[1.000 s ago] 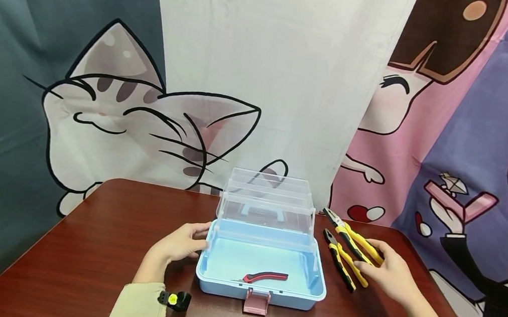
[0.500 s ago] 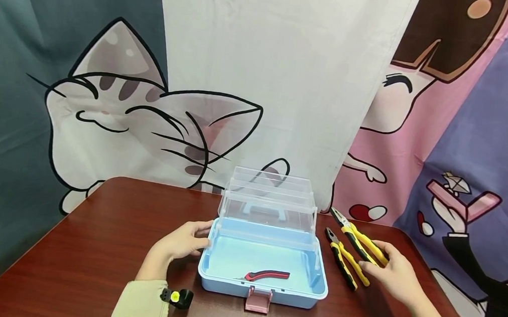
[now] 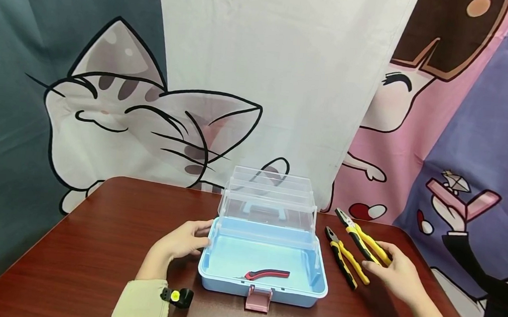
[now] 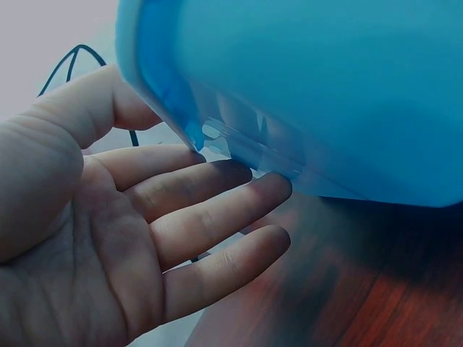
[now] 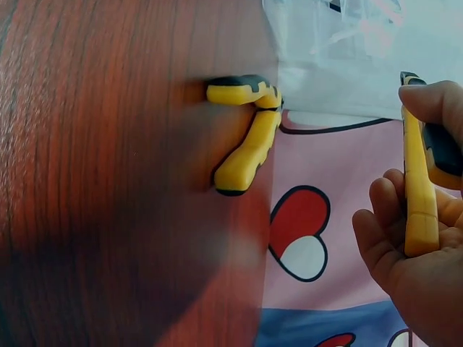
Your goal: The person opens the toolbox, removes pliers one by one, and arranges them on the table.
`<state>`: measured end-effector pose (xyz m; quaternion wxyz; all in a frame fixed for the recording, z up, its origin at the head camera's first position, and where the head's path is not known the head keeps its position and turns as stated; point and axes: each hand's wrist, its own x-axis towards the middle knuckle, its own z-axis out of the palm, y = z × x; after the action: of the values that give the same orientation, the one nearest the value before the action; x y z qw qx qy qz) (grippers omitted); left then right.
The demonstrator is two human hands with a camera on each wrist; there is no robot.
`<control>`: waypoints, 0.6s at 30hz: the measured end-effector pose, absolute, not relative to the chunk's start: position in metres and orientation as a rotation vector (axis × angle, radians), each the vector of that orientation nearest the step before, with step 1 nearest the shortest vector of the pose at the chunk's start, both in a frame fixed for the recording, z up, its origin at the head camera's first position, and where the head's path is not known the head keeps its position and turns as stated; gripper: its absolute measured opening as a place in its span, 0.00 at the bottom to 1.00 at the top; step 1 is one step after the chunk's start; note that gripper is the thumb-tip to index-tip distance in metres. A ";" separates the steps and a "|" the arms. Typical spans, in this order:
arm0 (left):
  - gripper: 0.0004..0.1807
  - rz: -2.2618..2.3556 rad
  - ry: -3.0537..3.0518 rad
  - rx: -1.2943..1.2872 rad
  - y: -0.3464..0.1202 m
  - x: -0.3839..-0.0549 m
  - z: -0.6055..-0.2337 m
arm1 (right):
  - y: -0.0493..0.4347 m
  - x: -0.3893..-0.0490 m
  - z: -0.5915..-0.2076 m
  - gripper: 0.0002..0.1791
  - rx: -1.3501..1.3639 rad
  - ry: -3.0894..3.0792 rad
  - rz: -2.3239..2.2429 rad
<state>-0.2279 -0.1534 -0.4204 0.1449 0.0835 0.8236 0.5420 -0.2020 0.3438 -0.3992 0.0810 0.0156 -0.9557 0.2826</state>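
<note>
My right hand point(image 3: 400, 274) holds yellow-and-black-handled pliers point(image 3: 363, 239) by the grips, silver nose pointing away; thumb and fingers close on the handles point(image 5: 417, 173) in the right wrist view. Just left of them, a second pair of pliers point(image 3: 346, 259) with a dark nose lies on the table. My left hand point(image 3: 184, 241) is at the left side of a light blue toolbox point(image 3: 260, 294), fingers fairly straight against its wall in the left wrist view. Inside the toolbox lies a tool with a red-and-black handle point(image 3: 271, 274) and a thin tip.
The toolbox's transparent lid point(image 3: 272, 185) stands raised at the back, and its pink latch point(image 3: 258, 299) hangs down in front. Everything sits on a dark red-brown wooden table point(image 3: 105, 246). Printed cartoon cloth point(image 3: 288, 81) hangs right behind the far edge.
The right hand has drawn its pliers a little to the right, widening the gap from the pair on the table. The left hand stays at the toolbox.
</note>
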 end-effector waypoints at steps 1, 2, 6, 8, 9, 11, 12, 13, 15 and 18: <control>0.34 1.562 2.373 0.238 -0.153 -0.228 -0.420 | 0.344 -0.202 -0.400 0.38 0.042 -2.860 0.840; 0.34 1.562 2.373 0.237 -0.153 -0.228 -0.420 | 0.345 -0.202 -0.400 0.39 0.036 -2.863 0.837; 0.34 1.560 2.378 0.234 -0.153 -0.227 -0.420 | 0.348 -0.202 -0.402 0.39 0.019 -2.868 0.833; 0.34 1.561 2.378 0.239 -0.153 -0.227 -0.420 | 0.349 -0.203 -0.403 0.40 0.011 -2.869 0.830; 0.34 1.560 2.379 0.240 -0.153 -0.227 -0.420 | 0.350 -0.203 -0.404 0.40 0.008 -2.867 0.829; 0.34 1.560 2.378 0.245 -0.153 -0.227 -0.420 | 0.352 -0.204 -0.405 0.40 -0.001 -2.869 0.829; 0.34 1.560 2.378 0.247 -0.153 -0.228 -0.420 | 0.353 -0.204 -0.405 0.40 -0.006 -2.869 0.829; 0.34 1.561 2.377 0.250 -0.153 -0.228 -0.420 | 0.354 -0.205 -0.406 0.40 -0.009 -2.869 0.824; 0.34 1.560 2.377 0.251 -0.153 -0.228 -0.420 | 0.355 -0.206 -0.407 0.40 -0.013 -2.870 0.816; 0.34 1.560 2.376 0.254 -0.153 -0.228 -0.420 | 0.358 -0.207 -0.409 0.40 -0.021 -2.876 0.803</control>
<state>-0.2275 -0.1531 -0.4200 0.1432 0.0882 0.8240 0.5411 -0.2067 0.3576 -0.4085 0.0778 -0.0069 -0.9602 0.2682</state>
